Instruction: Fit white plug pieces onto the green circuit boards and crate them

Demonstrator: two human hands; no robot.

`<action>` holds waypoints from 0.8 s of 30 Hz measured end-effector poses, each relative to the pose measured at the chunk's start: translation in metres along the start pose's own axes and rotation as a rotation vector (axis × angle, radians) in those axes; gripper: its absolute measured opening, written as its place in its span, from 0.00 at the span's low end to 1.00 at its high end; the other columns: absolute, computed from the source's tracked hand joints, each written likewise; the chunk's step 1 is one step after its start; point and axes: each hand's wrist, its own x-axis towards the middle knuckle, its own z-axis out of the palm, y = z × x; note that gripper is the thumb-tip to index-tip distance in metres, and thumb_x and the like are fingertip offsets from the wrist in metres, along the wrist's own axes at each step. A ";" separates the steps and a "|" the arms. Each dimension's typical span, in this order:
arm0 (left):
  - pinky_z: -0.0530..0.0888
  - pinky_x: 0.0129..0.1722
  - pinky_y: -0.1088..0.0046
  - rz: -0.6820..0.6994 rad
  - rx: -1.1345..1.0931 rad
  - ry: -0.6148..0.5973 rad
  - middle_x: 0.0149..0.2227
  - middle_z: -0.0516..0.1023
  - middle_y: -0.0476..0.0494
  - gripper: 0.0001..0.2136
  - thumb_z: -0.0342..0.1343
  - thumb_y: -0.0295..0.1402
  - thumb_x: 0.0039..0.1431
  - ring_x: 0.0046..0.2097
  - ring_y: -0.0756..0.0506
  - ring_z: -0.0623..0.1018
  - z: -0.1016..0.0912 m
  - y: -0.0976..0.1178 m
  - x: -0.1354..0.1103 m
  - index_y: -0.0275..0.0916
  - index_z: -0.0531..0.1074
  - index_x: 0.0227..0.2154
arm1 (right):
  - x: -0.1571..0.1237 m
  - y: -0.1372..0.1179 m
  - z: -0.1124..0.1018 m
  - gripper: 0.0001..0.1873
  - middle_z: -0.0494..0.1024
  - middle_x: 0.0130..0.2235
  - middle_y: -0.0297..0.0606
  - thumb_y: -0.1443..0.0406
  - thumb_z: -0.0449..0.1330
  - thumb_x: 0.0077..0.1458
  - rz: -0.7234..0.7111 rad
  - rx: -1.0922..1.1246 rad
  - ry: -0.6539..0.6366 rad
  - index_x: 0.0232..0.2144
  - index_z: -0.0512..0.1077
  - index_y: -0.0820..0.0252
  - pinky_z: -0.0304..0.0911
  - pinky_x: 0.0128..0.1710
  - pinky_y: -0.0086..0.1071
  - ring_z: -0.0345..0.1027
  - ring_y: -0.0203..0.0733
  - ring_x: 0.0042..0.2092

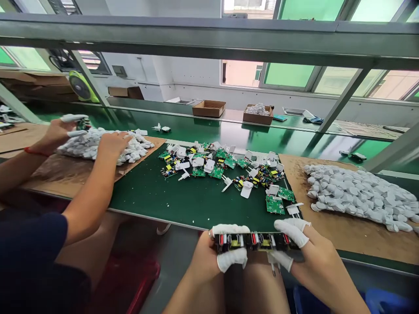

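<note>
Just in front of the bench edge, a circuit board assembly [260, 241] is held level and seen edge-on, with red, yellow and black components along it. My left hand [207, 255] pinches its left end between thumb and finger, both in white finger cots. My right hand [312, 250] is closed on its right end, also in white cots. Beneath the board, by my right thumb, hangs a white plug piece with pins [272, 263]. Beyond my hands lies a spread heap of green circuit boards [216, 172] with white plug parts. A green board [275, 205] lies nearest my right hand.
On the right, white plastic pieces [360, 194] are piled on brown cardboard [340, 237]. A co-worker's arms [90, 192] reach over another white pile [81, 146] at left. Cardboard boxes [209, 109] stand behind. A metal shelf beam [209, 37] crosses above; a red stool [126, 279] stands below.
</note>
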 end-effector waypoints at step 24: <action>0.68 0.18 0.76 -0.389 -0.032 0.056 0.18 0.70 0.46 0.18 0.65 0.38 0.23 0.19 0.50 0.70 -0.018 0.001 0.014 0.33 0.67 0.20 | -0.017 -0.012 0.044 0.22 0.73 0.32 0.40 0.56 0.65 0.36 0.829 1.578 0.010 0.33 0.67 0.61 0.65 0.32 0.35 0.68 0.43 0.32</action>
